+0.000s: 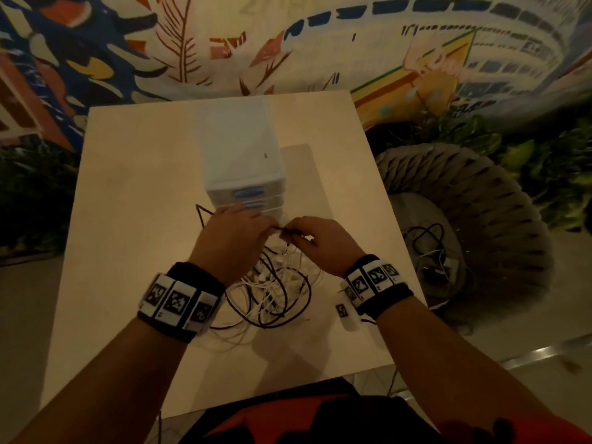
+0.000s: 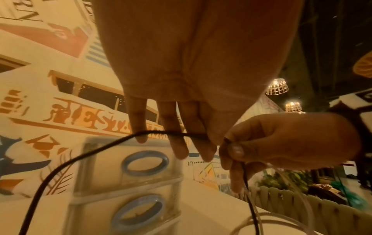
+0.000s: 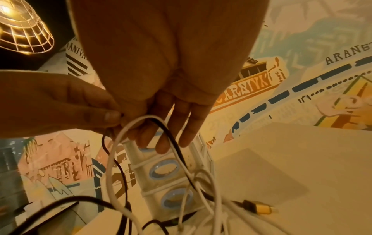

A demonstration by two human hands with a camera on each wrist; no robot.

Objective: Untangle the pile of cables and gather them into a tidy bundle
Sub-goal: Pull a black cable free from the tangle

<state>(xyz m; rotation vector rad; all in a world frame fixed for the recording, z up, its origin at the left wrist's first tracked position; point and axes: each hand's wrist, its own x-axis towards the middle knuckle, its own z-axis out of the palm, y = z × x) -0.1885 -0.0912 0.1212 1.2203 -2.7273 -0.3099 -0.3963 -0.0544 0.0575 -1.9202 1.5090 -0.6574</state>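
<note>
A tangle of white and black cables (image 1: 275, 293) lies on the white table (image 1: 134, 219) between my wrists. Above its far side my left hand (image 1: 256, 230) and right hand (image 1: 301, 233) meet fingertip to fingertip. Both pinch a thin black cable (image 2: 159, 132). In the left wrist view this cable crosses my left fingers (image 2: 177, 143) and ends in the pinch of the right hand's thumb (image 2: 236, 150) and forefinger. In the right wrist view a white cable loop (image 3: 112, 159) and a black strand (image 3: 171, 139) hang over my right fingers (image 3: 185, 127), trailing down into the pile.
A small translucent drawer unit (image 1: 245, 161) with blue handles stands just beyond my hands. A yellow-tipped plug (image 3: 261, 208) lies by the pile. Right of the table is a woven chair (image 1: 480, 200) with more cables (image 1: 429, 248) on its seat. A painted wall is behind.
</note>
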